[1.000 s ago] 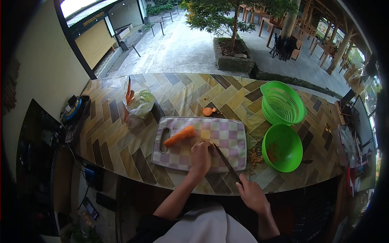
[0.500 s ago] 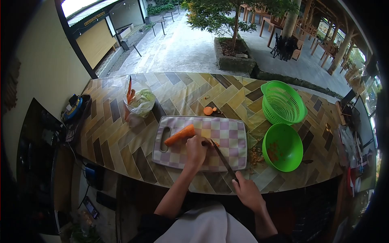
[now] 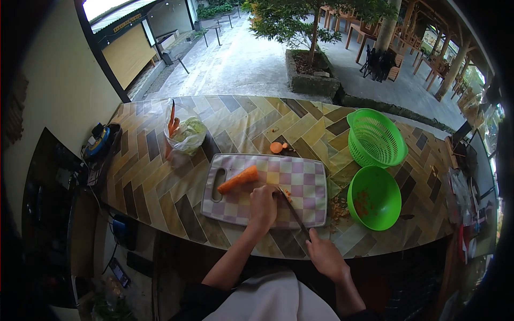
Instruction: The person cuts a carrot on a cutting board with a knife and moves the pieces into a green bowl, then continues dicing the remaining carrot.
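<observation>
My left hand (image 3: pixel 263 206) is closed, fingertips down on the checkered cutting board (image 3: pixel 308 176); whatever it pinches is hidden beneath the fingers. Gripped by its handle in my right hand (image 3: pixel 325 254), a knife (image 3: pixel 294 214) slants up and left, its tip end close beside my left fingertips. Small cut carrot bits (image 3: pixel 287 193) lie along the blade's right side. A larger peeled carrot piece (image 3: pixel 237 180) rests on the board's left half, just beyond my left hand.
Right of the board stand a green bowl (image 3: pixel 386 184) with carrot bits inside and a green colander (image 3: pixel 363 152). Carrot scraps (image 3: pixel 339 208) lie beside the bowl. A round carrot end (image 3: pixel 276 147) sits behind the board. Further left is a plastic bag (image 3: pixel 184 144) with vegetables.
My left hand has shifted slightly down and right on the board. The knife blade has swung a little lower and left, nearer upright. The larger carrot piece stays put.
</observation>
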Available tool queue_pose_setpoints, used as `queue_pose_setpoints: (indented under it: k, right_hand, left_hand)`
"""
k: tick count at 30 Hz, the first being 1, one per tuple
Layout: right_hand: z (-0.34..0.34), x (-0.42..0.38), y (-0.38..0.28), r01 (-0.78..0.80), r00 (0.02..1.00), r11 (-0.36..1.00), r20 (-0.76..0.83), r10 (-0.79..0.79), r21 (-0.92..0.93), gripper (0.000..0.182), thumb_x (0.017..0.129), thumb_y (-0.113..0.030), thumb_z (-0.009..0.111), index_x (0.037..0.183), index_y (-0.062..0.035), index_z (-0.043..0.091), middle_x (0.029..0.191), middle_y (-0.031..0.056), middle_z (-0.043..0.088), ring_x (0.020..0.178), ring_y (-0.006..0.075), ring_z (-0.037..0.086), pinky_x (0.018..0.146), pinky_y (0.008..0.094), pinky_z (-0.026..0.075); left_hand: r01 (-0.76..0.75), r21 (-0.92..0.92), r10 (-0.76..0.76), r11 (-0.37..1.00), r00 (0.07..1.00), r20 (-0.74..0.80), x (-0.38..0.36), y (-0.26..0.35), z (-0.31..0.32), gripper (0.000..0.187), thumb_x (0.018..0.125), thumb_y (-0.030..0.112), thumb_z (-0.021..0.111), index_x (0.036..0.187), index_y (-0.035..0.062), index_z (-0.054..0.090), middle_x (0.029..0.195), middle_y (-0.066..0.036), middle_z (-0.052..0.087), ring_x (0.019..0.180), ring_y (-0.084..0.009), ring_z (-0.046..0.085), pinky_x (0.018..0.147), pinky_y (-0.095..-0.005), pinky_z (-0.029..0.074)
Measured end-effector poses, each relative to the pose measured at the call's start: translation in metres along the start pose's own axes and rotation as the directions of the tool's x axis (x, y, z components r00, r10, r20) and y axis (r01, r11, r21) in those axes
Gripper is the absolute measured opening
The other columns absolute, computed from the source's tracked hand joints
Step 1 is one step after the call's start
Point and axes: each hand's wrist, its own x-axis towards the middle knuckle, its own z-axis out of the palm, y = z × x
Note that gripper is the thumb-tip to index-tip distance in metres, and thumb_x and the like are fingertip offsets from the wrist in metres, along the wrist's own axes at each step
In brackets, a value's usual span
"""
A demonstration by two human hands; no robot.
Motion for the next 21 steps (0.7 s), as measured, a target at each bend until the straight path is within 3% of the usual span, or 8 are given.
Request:
queue_pose_setpoints:
  k: [5,11,21]
  right_hand:
    - [0.000,-0.004,-0.007,-0.013,1.000,0.998,0.000,0.013,-0.059,0.023,0.100,-0.021,0.048,0.110,-0.0007,0.041,0.078,0.0302,0.063,0.079,0.0523,0.061,0.069,0.0606,0.046]
    - [-0.009,-0.020,0.001,-0.005,1.000,0.998,0.030,0.007,-0.068,0.021,0.101,-0.021,0.047,0.108,-0.0026,0.041,0.077,0.0307,0.063,0.079,0.0534,0.061,0.070,0.0621,0.046]
    - [-0.012,-0.013,0.003,0.017,0.999,0.985,-0.039,-0.011,0.172,0.022,0.100,-0.023,0.049,0.104,-0.0026,0.042,0.076,0.0315,0.061,0.081,0.0535,0.058,0.068,0.0618,0.040]
  left_hand:
    - [-0.020,0.183,0.014,0.983,0.999,0.035,-0.002,-0.004,0.012,0.017,0.079,-0.004,0.059,0.088,0.0005,0.073,0.088,-0.022,0.069,0.085,-0.0386,0.067,0.081,-0.0459,0.053]
    - [-0.062,0.020,0.061,0.998,0.998,0.026,0.002,-0.007,0.000,0.014,0.079,0.000,0.060,0.088,0.0021,0.071,0.088,-0.019,0.070,0.086,-0.0380,0.067,0.080,-0.0468,0.052]
    - [-0.104,0.039,0.104,0.994,0.995,0.007,-0.002,-0.010,0.001,0.017,0.078,0.000,0.059,0.090,0.0017,0.070,0.088,-0.018,0.070,0.086,-0.0375,0.066,0.079,-0.0464,0.051]
